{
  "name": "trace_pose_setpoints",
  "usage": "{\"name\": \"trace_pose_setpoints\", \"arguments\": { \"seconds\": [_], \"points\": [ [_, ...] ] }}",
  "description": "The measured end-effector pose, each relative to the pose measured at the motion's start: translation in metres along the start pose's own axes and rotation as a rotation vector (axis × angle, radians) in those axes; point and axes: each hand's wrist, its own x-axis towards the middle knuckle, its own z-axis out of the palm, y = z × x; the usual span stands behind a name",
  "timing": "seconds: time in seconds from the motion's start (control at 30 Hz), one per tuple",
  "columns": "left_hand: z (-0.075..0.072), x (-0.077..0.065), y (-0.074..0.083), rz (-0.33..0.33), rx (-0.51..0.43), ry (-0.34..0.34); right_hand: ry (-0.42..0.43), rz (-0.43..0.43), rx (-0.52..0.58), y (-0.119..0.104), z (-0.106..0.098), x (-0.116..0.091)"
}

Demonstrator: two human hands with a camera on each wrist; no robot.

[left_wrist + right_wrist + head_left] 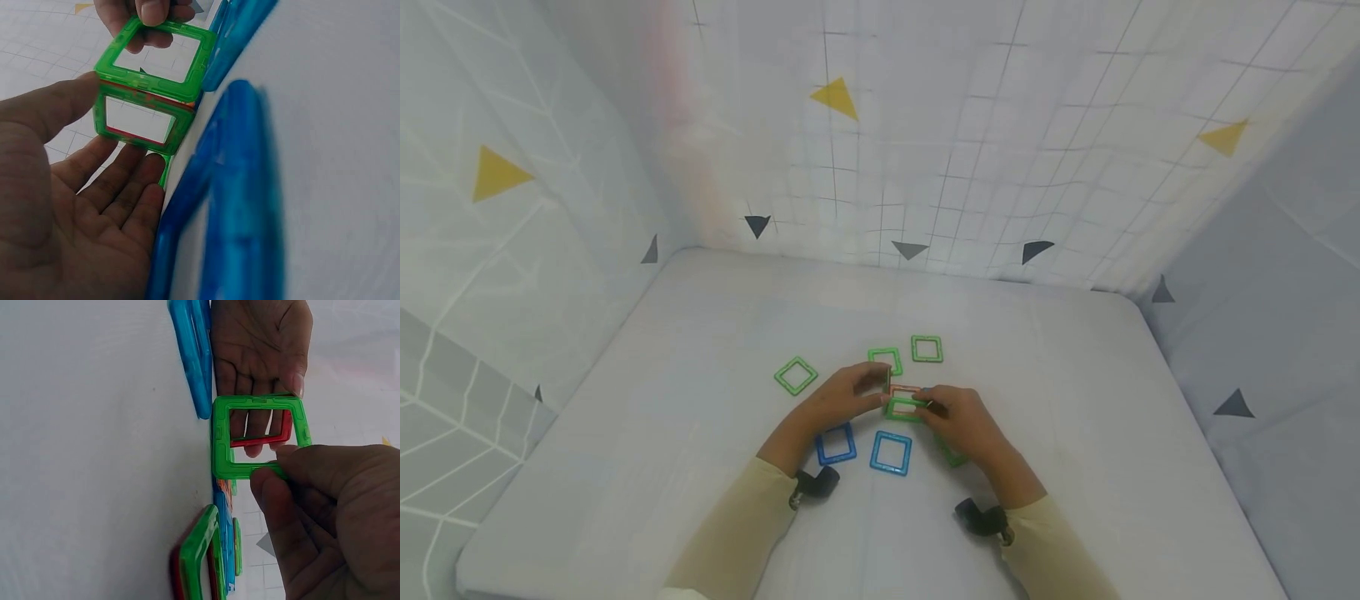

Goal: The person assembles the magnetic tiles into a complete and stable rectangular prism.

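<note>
My right hand (958, 412) pinches a green square magnetic tile (222, 437) by one edge between thumb and fingers. The tile meets the top edge of an upright green magnetic tile (140, 142) in the left wrist view. My left hand (838, 396) holds that upright tile, its thumb at one corner and fingertips at the opposite edge. A red edge (287, 425) shows through the right-hand tile in the right wrist view. Close by the hands is an orange-red tile (904, 388), partly covered in the head view.
Two blue tiles (891, 435) lie near the forearms. Green tiles lie beyond the hands (927, 360) and left of them (786, 367). Another green tile (953, 457) sits partly beneath my right hand. Patterned cloth walls (925, 167) border the white table (1075, 467).
</note>
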Motion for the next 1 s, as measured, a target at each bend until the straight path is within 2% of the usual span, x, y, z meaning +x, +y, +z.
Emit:
{"name": "trace_pose_setpoints", "arguments": {
  "seconds": [0.37,0.5,0.7,1.0],
  "points": [
    [-0.001,0.000,-0.001,0.006,-0.054,-0.015,-0.028,0.029,-0.014,0.008,0.001,0.002],
    [0.000,0.000,-0.002,0.005,-0.053,-0.015,-0.067,0.071,-0.043,0.009,-0.003,0.002],
    [0.001,0.000,-0.001,0.008,-0.032,-0.002,-0.093,0.089,-0.074,0.012,-0.010,0.000],
    [0.002,0.000,-0.001,-0.008,-0.018,0.006,-0.096,0.199,-0.119,0.023,-0.016,-0.006]
  ]
}}
